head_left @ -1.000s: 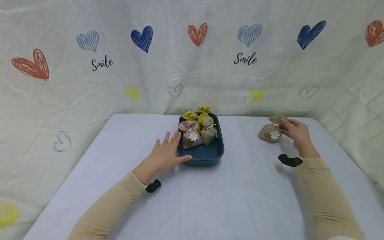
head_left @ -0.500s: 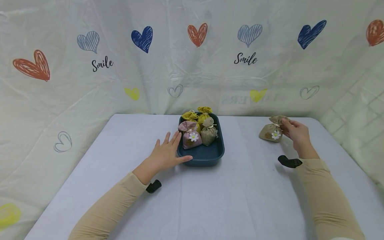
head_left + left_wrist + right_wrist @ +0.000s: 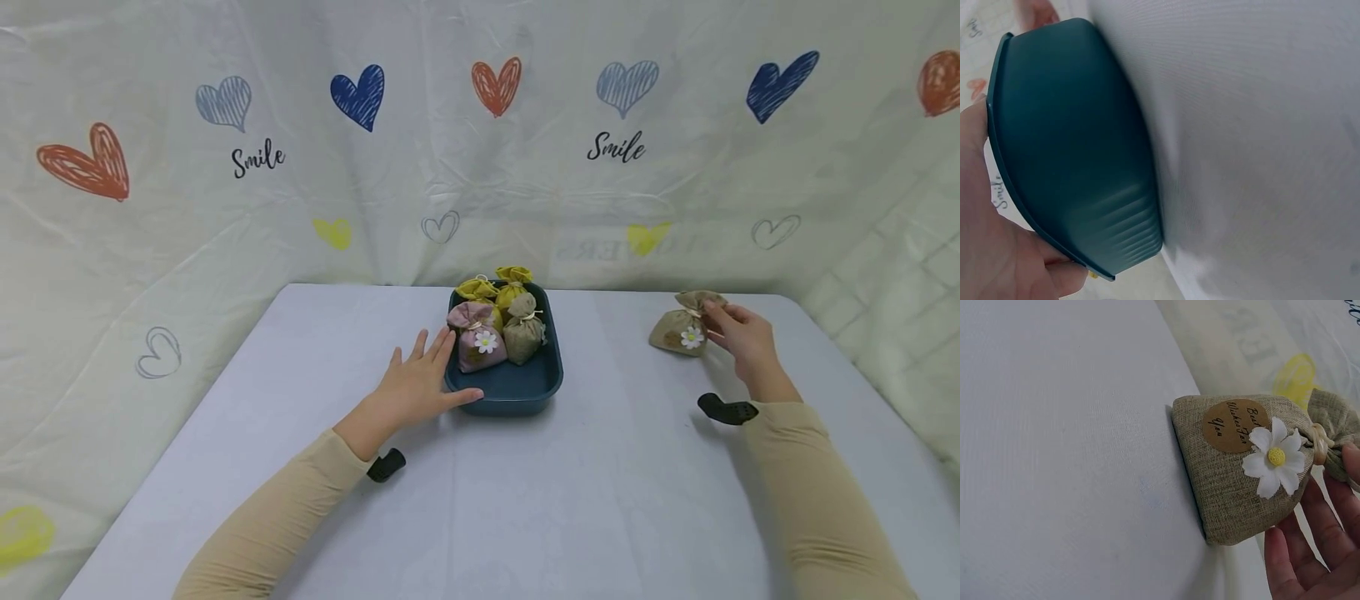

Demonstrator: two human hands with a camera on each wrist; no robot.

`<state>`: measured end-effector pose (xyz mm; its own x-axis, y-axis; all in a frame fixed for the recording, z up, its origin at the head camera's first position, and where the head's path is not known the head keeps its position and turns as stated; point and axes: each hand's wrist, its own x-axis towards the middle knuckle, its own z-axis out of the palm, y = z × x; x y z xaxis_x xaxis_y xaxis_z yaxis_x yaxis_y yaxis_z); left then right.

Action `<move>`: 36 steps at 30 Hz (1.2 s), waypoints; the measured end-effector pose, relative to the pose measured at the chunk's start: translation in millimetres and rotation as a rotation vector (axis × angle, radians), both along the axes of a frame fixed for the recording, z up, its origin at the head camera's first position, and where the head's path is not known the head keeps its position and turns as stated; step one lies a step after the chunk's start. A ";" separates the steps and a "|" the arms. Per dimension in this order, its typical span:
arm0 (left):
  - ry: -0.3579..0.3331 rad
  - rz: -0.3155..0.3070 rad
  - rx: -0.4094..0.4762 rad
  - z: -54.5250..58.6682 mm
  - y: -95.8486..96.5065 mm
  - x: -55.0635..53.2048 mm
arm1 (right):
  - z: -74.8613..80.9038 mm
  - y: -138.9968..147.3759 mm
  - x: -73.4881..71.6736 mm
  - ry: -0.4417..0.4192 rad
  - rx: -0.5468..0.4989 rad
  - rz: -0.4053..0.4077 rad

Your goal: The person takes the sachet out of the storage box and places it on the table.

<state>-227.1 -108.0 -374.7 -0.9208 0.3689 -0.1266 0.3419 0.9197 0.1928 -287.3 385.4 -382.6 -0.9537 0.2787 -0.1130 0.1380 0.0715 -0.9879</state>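
Note:
My right hand (image 3: 750,346) pinches the gathered neck of a brown cloth drawstring pouch (image 3: 678,332) at the table's far right. A white flower and a round brown label mark that pouch (image 3: 1235,469) in the right wrist view, where its base rests on the table. My left hand (image 3: 412,385), fingers spread, touches the left rim of a dark teal tray (image 3: 517,387), its thumb over the near rim. Inside the tray sit a pink pouch (image 3: 478,350) with a white flower, another brown pouch (image 3: 522,337) and yellow pouches (image 3: 513,287) behind them.
The white table (image 3: 585,500) ends at a hanging white sheet (image 3: 547,183) printed with hearts and "Smile". A black strap end (image 3: 727,410) hangs by the right wrist, another black piece (image 3: 387,465) by the left. Bare tabletop lies between tray and right hand.
Almost nothing differs. The left hand stays on the tray rim, and the right hand keeps its pinch on the brown pouch, which stays in place; the whole view shifts very slightly.

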 end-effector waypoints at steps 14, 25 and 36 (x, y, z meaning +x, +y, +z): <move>0.013 -0.003 -0.022 3.6 1.6 -5.4 | 10.2 15.0 10.0 0.051 0.017 0.087; 0.002 0.003 -0.023 3.1 3.2 -5.3 | 20.3 19.9 17.9 0.056 0.070 0.096; -0.013 0.010 -0.014 0.4 0.2 -2.3 | 29.1 10.5 25.1 0.109 0.185 0.123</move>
